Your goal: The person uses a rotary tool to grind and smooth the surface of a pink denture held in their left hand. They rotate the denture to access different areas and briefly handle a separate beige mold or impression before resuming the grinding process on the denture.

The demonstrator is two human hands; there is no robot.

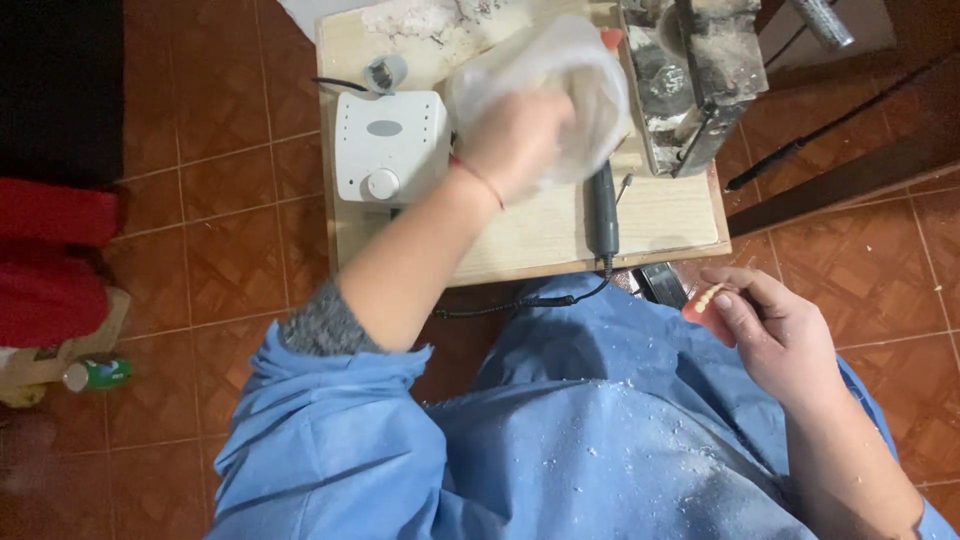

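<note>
From the head camera we look down over a blue gown (560, 430) dusted with white specks, toward a small wooden bench (530, 230) standing on a red-brown tiled floor (210, 200). Our left hand (515, 140) reaches forward over the bench, fingers wrapped and pressed around a translucent plastic container (560, 80), which is blurred and lifted above the board. A thin red bracelet (478, 180) crosses that wrist, and a grey cuff (325, 325) shows at the pushed-up blue sleeve.

Our right hand (775, 335) sits low on the right, near our lap and off the bench edge. Its thumb and fingers pinch a denture (708, 303), pink base with a row of pale teeth, which peeks out at the left side of the hand.

On the bench, just left of the raised container, stands a white control box (388, 145) with a round knob on its front. A dark rotary handpiece (603, 210) lies on the wood beside the left hand, its black cable (520, 305) looping off the front edge toward us. At the back right sits a plaster-crusted grey machine (685, 80). White plaster residue (430, 20) covers the far end of the board.

At the left edge of the floor lies a small green bottle (100, 374) near something red (55, 260)
</note>
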